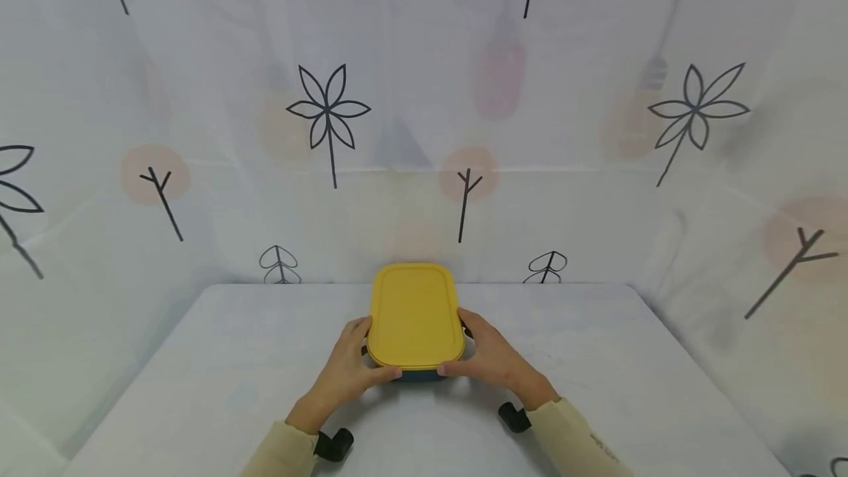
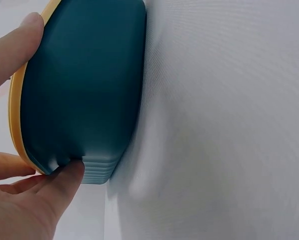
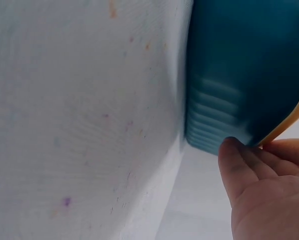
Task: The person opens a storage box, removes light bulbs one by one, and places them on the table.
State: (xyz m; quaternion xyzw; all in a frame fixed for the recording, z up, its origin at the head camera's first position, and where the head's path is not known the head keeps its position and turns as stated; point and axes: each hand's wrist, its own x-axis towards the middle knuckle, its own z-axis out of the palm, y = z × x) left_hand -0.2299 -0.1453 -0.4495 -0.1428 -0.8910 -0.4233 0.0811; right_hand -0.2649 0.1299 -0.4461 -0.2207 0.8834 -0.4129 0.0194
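A lunch box with a yellow lid [image 1: 416, 315] and a dark teal body [image 2: 84, 85] is at the middle of the table, its long side pointing away from me. The lid covers its top. My left hand [image 1: 344, 366] grips the left side, the thumb at the near left corner and the fingers against the side wall. On the opposite side my right hand [image 1: 493, 359] holds it likewise, thumb on the near edge. In the right wrist view, fingertips [image 3: 232, 145] touch the ribbed part of the wall under the rim. The base appears to meet the tabletop.
The table [image 1: 232, 344] has a white cover, with small coloured specks showing in the right wrist view. Behind and beside it hangs a pale cloth [image 1: 411, 57] printed with plants. Black wrist straps [image 1: 334, 445] sit at the sleeve cuffs.
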